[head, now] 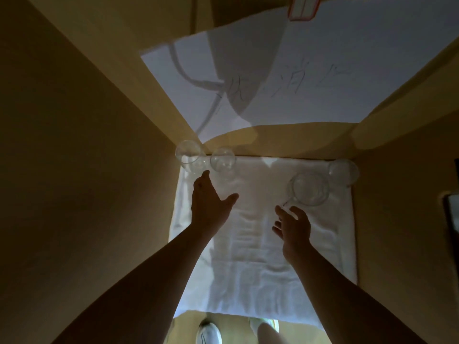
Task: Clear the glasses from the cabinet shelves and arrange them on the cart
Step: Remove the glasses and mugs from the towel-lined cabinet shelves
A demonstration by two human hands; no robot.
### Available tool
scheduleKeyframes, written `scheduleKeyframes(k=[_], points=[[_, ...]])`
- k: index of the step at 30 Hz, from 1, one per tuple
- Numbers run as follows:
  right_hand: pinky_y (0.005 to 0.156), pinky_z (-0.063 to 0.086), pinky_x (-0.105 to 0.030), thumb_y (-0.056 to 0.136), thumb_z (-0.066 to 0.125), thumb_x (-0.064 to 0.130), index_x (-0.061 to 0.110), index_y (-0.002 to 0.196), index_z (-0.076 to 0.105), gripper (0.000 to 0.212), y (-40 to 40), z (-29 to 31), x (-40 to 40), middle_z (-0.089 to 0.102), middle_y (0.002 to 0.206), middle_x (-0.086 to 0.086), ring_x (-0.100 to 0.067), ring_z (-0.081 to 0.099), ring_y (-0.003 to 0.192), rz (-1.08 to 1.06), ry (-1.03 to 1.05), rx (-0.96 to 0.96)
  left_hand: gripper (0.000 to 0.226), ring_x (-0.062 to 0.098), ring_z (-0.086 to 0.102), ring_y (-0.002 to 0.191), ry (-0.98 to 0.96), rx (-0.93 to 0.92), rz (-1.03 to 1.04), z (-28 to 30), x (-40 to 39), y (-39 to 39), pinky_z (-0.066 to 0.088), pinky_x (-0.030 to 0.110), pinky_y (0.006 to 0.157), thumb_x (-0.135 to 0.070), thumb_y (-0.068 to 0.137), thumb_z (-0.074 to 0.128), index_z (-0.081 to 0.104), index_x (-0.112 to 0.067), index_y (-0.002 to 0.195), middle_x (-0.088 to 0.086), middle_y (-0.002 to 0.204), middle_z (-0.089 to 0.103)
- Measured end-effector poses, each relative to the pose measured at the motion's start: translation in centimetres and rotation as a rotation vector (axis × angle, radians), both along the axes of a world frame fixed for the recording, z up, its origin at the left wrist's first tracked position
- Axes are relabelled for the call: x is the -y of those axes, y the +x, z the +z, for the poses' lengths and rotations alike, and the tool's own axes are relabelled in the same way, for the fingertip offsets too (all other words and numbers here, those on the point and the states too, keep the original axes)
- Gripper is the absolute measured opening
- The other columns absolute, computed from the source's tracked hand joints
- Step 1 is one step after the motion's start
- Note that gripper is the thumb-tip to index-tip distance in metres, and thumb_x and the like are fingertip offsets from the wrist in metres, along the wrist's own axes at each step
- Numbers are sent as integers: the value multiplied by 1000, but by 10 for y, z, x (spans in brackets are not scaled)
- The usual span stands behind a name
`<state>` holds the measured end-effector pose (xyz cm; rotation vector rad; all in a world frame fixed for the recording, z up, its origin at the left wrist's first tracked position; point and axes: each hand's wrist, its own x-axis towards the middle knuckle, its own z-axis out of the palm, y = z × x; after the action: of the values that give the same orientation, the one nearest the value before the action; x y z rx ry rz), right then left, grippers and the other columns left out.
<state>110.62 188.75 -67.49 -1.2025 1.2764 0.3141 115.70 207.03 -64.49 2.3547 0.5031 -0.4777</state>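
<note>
Glasses (222, 160) below handwritten paper (298, 78)

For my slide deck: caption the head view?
Both open hands, left and right, reach toward clear glasses on a white towel.

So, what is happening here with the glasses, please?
A person reaches with both bare arms into a cabinet shelf lined with a white towel. Four clear glasses stand near the back. The left hand is open just short of the back-left glasses; the right hand is open near the nearest right glass. Nothing is held.
</note>
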Motion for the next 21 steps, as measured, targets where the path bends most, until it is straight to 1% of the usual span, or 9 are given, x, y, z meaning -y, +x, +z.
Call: scheduleKeyframes(k=[3,6,7,10,13,14,16,18,21], points=[[83,58,-40,95,69,13,16,138,54,46,3,-10,2,66,117,-11,-26,66,101,-115,145,89,109,26,29,149,-36,6,87,-13,7,13,27,32,116,-49,79,81,19,-10,159,11,162,29],[91,55,-43,97,66,11,13,135,57,39,11,-26,11,66,122,-12,-29,64,110,-137,210,105,108,24,35,145,-76,46,167,-30,24,28,28,24,108,-46,78,84,22,-11,158,9,159,35],[92,54,-44,96,66,11,10,132,59,37,12,-28,10,65,123,-13,-30,64,112,-151,223,99,108,24,37,144,-82,62,186,-33,26,32,29,24,108,-45,77,85,23,-12,158,8,158,37],[90,55,-43,95,68,14,7,126,61,33,13,-34,10,65,120,-14,-30,63,112,-160,229,77,109,24,40,144,-101,106,246,-41,31,41,35,34,115,-44,74,87,24,-14,157,6,157,41],[86,57,-40,95,71,21,10,113,63,23,15,-40,12,66,109,-10,-26,66,103,-111,170,55,100,21,48,137,-101,161,271,-46,32,47,39,30,108,-36,72,90,34,-19,153,1,148,51],[84,57,-40,94,71,22,10,105,63,18,14,-42,13,66,104,-10,-24,67,98,-102,152,43,96,21,53,132,-94,174,275,-46,31,48,40,27,103,-34,71,91,38,-20,150,-2,143,56],[81,58,-39,93,73,23,10,94,61,18,10,-46,17,63,92,-9,-22,65,87,-94,108,18,89,20,59,122,-90,196,282,-46,31,47,40,23,93,-33,68,93,46,-21,142,-9,129,62],[80,59,-39,90,77,24,9,87,59,24,5,-48,22,61,82,-8,-20,62,77,-69,53,-4,86,20,62,117,-82,214,278,-46,30,43,43,26,93,-34,64,94,50,-22,137,-10,124,63],[74,61,-36,85,82,26,9,76,57,31,-4,-42,25,60,70,-6,-17,58,64,-50,-1,-17,87,21,64,114,-89,178,261,-41,25,27,51,41,100,-41,63,94,50,-23,135,-5,128,65]])
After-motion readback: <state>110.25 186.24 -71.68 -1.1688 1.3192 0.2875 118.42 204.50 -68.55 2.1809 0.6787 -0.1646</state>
